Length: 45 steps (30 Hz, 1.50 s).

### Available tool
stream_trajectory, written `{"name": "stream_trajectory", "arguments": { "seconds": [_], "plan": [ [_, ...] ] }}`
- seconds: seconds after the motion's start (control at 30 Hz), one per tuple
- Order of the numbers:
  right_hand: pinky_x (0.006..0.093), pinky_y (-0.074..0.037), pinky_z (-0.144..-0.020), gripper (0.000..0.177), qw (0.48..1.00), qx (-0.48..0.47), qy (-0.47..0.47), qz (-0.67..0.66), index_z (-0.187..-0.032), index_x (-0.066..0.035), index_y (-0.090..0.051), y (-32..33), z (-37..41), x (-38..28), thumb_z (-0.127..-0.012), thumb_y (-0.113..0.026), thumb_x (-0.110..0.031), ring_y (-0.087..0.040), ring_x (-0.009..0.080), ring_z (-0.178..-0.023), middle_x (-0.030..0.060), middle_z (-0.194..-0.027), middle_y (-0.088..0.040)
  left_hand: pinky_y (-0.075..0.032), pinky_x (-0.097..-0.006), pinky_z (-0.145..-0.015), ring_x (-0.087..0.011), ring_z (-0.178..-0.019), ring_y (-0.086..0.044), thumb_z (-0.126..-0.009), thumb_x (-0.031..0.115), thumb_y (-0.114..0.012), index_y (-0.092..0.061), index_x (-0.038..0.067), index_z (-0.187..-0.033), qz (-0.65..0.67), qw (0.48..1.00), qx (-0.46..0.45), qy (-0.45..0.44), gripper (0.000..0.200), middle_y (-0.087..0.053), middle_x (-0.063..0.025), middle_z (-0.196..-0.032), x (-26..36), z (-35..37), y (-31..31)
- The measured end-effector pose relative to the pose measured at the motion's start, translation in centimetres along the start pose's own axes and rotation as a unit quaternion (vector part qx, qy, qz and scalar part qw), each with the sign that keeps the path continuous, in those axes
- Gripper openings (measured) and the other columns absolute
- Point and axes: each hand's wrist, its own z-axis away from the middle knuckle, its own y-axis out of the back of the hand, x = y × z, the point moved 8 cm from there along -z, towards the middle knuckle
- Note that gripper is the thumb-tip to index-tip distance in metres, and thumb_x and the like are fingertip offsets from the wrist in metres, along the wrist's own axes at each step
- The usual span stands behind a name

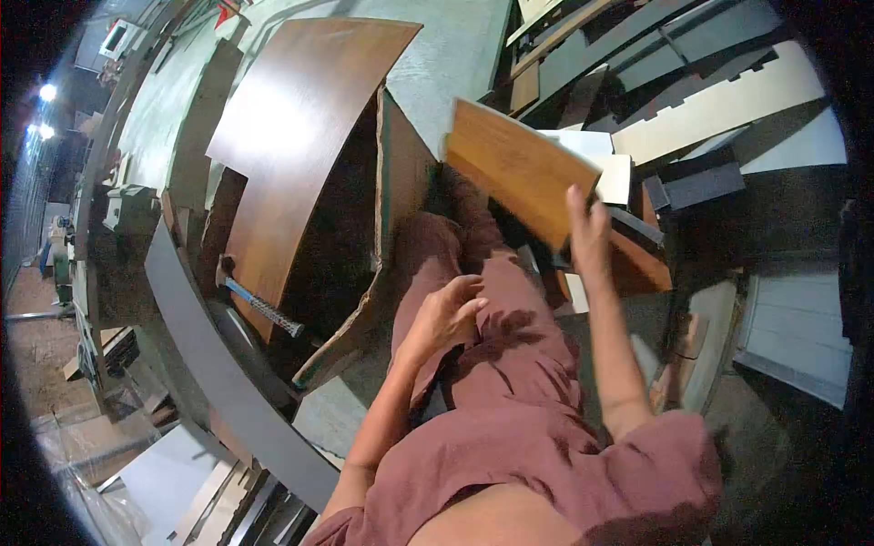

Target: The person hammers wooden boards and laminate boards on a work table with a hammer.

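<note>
In the head view, my right hand point(590, 232) is at the right end of a small wood-grain board point(519, 168), gripping it by that edge. The board is tilted and slightly blurred, over the pile to the right of my legs. My left hand point(451, 314) hovers over my lap with loosely bent fingers, apart from one another, and nothing shows in it. To its left is a large glossy wood-grain panel point(309, 118), propped beside a cardboard sheet point(401, 173). A hammer point(259, 305) with a blue handle lies at the panel's lower edge.
A long grey board point(218, 364) curves along my left side. Stacked pale and dark panels point(719, 105) fill the upper right. White boards point(173, 473) lie at the lower left, and a light grey panel point(792, 337) is at the far right.
</note>
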Motion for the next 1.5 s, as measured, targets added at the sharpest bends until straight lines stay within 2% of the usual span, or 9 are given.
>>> {"name": "stream_trajectory", "arguments": {
  "seconds": [0.17,0.33,0.83,1.03,1.1,1.33,1.4,1.43,1.5],
  "plan": [
    [0.0433,-0.044,-0.077,0.046,0.969,-0.039,0.041,0.240,-0.103,0.001,-0.056,1.1,-8.6,8.1,-0.090,-0.047,-0.043,-0.056,0.0428,-0.090,0.0256,-0.093,-0.060,-0.050,-0.0335,-0.071,-0.0257,-0.083,-0.066,-0.085,0.022,-0.061,-0.059,0.002,-0.106,-0.066,0.989,0.124,0.038,0.029,-0.066,-0.0178,-0.087,-5.6,1.8,3.2],
    [0.0443,-0.043,-0.081,0.052,0.956,-0.071,-0.014,0.284,-0.109,0.002,-0.053,3.6,-8.9,14.1,-0.090,-0.045,-0.045,-0.054,0.0435,-0.097,0.0273,-0.100,-0.059,-0.050,-0.0293,-0.066,-0.0214,-0.074,-0.066,-0.082,0.017,-0.064,-0.062,0.004,-0.102,-0.047,0.971,0.228,0.053,0.024,-0.067,-0.0130,-0.083,-7.6,2.7,3.5],
    [0.0418,-0.036,-0.095,0.066,0.928,0.034,-0.184,0.321,-0.130,0.005,-0.039,14.8,4.2,21.2,-0.092,-0.041,-0.049,-0.047,0.0389,-0.116,0.0254,-0.124,-0.050,-0.049,-0.0286,-0.070,-0.0200,-0.078,-0.065,-0.081,0.011,-0.065,-0.063,0.000,-0.098,-0.071,0.968,0.239,0.022,0.020,-0.067,-0.0126,-0.084,-7.5,2.1,2.9],
    [0.0447,-0.041,-0.086,0.059,0.918,-0.127,-0.246,0.284,-0.124,0.003,-0.043,10.1,0.6,22.8,-0.092,-0.041,-0.046,-0.050,0.0418,-0.107,0.0274,-0.115,-0.054,-0.050,-0.0298,-0.070,-0.0228,-0.078,-0.066,-0.082,0.017,-0.066,-0.064,0.002,-0.097,-0.100,0.967,0.223,0.069,0.021,-0.067,-0.0122,-0.086,-7.4,2.0,2.7],
    [0.0458,-0.042,-0.084,0.056,0.922,-0.094,-0.194,0.320,-0.123,0.002,-0.043,8.7,-0.7,26.2,-0.091,-0.042,-0.044,-0.051,0.0431,-0.105,0.0269,-0.112,-0.055,-0.050,-0.0309,-0.070,-0.0239,-0.079,-0.066,-0.082,0.020,-0.066,-0.064,0.003,-0.097,-0.123,0.965,0.229,0.043,0.023,-0.067,-0.0116,-0.088,-7.5,2.1,2.6],
    [0.0390,-0.032,-0.101,0.062,0.935,-0.196,-0.185,0.231,-0.128,0.006,-0.042,1.7,-1.9,37.3,-0.089,-0.050,-0.042,-0.040,0.0356,-0.124,0.0240,-0.131,-0.044,-0.050,-0.0337,-0.068,-0.0270,-0.081,-0.065,-0.079,0.022,-0.067,-0.064,0.007,-0.095,-0.132,0.967,0.215,0.019,0.023,-0.066,-0.0114,-0.089,-4.3,1.7,3.2],
    [0.0391,-0.038,-0.095,0.062,0.879,-0.296,0.108,0.359,-0.126,0.006,-0.045,-0.4,-1.7,44.9,-0.089,-0.048,-0.044,-0.048,0.0352,-0.115,0.0241,-0.127,-0.048,-0.050,-0.0351,-0.068,-0.0287,-0.081,-0.064,-0.079,0.026,-0.066,-0.064,0.007,-0.093,-0.110,0.965,0.238,0.001,0.023,-0.066,-0.0108,-0.088,-4.3,2.4,3.2],
    [0.0386,-0.039,-0.093,0.061,0.919,-0.292,-0.137,0.228,-0.126,0.006,-0.046,-0.7,-2.1,43.8,-0.089,-0.047,-0.044,-0.049,0.0345,-0.111,0.0237,-0.127,-0.048,-0.050,-0.0359,-0.067,-0.0294,-0.080,-0.064,-0.080,0.028,-0.065,-0.064,0.007,-0.093,-0.101,0.962,0.251,-0.018,0.024,-0.066,-0.0102,-0.087,-5.0,2.5,3.4],
    [0.0381,-0.040,-0.091,0.054,0.926,-0.314,-0.045,0.205,-0.120,0.006,-0.051,-2.2,-2.2,41.6,-0.090,-0.047,-0.039,-0.053,0.0360,-0.104,0.0221,-0.118,-0.055,-0.049,-0.0383,-0.067,-0.0313,-0.079,-0.063,-0.081,0.030,-0.063,-0.061,0.009,-0.098,-0.103,0.966,0.239,-0.004,0.027,-0.065,-0.0116,-0.085,-6.0,3.1,3.3]
  ]
}}
